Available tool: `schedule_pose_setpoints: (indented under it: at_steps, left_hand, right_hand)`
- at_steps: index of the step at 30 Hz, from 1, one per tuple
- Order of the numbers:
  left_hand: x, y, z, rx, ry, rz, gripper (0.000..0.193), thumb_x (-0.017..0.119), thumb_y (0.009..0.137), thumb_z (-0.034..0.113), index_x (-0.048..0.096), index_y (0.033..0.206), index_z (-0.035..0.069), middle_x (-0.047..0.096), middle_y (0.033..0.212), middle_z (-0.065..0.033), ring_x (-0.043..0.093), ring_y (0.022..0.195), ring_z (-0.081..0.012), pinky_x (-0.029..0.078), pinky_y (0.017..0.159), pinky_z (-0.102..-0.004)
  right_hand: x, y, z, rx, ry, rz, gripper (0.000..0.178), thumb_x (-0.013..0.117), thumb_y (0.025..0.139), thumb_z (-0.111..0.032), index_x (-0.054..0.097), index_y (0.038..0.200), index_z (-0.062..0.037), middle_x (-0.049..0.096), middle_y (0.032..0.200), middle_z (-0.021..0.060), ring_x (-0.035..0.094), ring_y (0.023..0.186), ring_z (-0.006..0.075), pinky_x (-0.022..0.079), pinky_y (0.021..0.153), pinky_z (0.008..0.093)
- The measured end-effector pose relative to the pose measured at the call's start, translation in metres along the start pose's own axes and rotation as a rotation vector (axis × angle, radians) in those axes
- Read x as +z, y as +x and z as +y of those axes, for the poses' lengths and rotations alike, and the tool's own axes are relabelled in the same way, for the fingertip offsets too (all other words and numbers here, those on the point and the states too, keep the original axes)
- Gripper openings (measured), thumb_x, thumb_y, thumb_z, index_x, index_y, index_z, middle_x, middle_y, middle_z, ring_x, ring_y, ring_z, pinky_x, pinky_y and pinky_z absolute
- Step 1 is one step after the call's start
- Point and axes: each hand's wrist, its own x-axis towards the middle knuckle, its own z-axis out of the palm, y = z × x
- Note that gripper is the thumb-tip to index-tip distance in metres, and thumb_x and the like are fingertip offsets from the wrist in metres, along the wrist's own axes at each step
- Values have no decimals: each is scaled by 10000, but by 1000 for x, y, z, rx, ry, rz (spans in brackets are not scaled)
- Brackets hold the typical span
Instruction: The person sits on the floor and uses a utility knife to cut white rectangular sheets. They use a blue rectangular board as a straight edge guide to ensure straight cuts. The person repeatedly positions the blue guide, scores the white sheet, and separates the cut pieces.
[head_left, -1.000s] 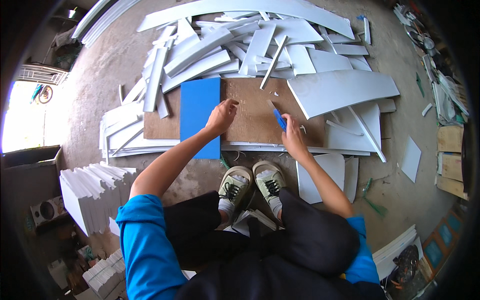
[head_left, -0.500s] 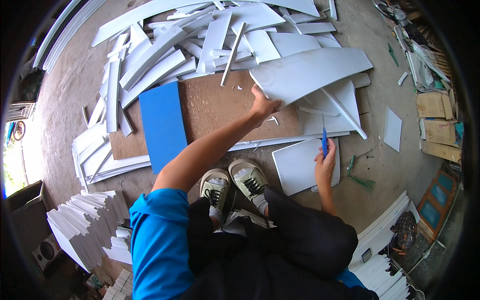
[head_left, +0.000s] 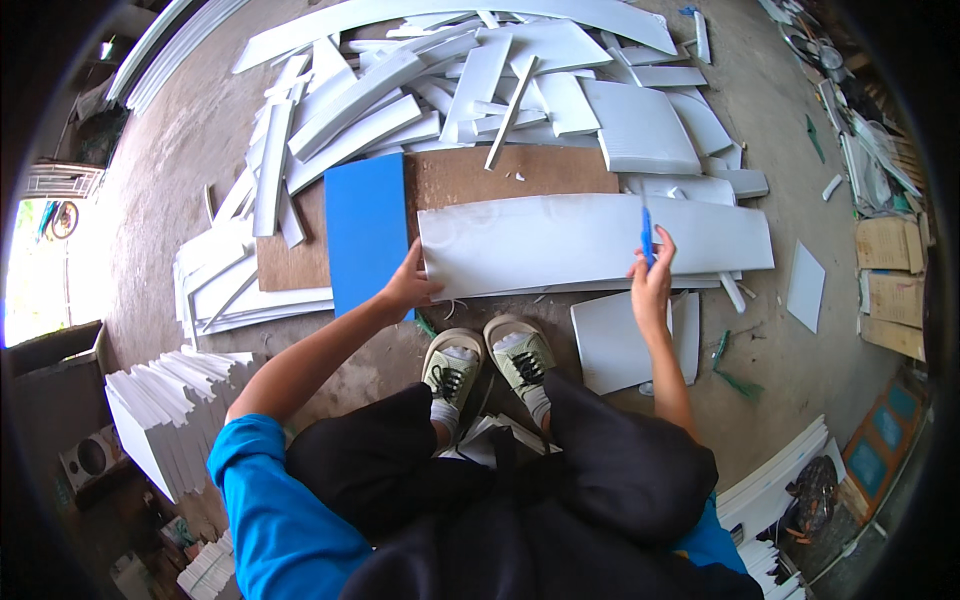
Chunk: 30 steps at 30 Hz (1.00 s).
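A long white board [head_left: 540, 245], slightly curved along its far edge, lies across a brown wooden board [head_left: 470, 178]. My left hand [head_left: 408, 280] grips the white board at its left end, thumb and fingers at the edge. In my right hand [head_left: 655, 285] is a slim blue utility knife [head_left: 647, 240], its blade end pointing away from me over the white board's right half. Just left of the white board, a blue panel [head_left: 365, 225] rests on the wooden board.
Beyond the wooden board spreads a heap of white offcuts [head_left: 400, 90]. A loose white sheet [head_left: 615, 345] lies near my right foot. Stacked white pieces [head_left: 175, 415] stand at the lower left. Cardboard boxes [head_left: 890, 285] line the right side, and green string [head_left: 735, 375] lies on the floor.
The white board has come down from a tilted, raised position onto the wooden board, nearer to me. My left hand has moved left and nearer with it. My right hand still holds the knife.
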Motion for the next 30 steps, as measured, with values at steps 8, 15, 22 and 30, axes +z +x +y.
schedule_pose_setpoints:
  at_steps: [8,15,22,30]
  left_hand:
    - [-45,19,-7,113,-169,202,851,532,790,-64,45,1387,299,532,947,-111,569,843,-187,506,716,-389]
    - [-88,-3,-25,493,671,647,513,646,757,135,433,1220,186,479,1016,-162,524,908,-289,451,794,-406]
    - [-115,-32,-85,259,626,1122,586,635,754,367,380,1122,-12,391,1085,-228,421,1003,-406,385,835,-477]
    - [-106,-43,-84,51,323,1055,545,518,800,510,455,1054,32,559,911,-225,571,810,-414,440,702,-472]
  right_hand:
    - [73,32,10,-331,-351,-58,491,471,816,4,245,1251,8,416,1120,240,436,1012,374,360,865,442]
    - [100,22,-25,-379,-760,14,563,534,765,17,258,1256,-3,396,1104,221,401,1019,364,343,872,463]
    - [191,-5,-85,-422,-93,-485,527,518,770,49,290,1238,-31,386,1018,182,465,856,259,424,759,341]
    - [229,-25,-77,-559,-287,-571,609,576,732,32,298,1263,-80,377,1028,139,432,856,224,401,805,343]
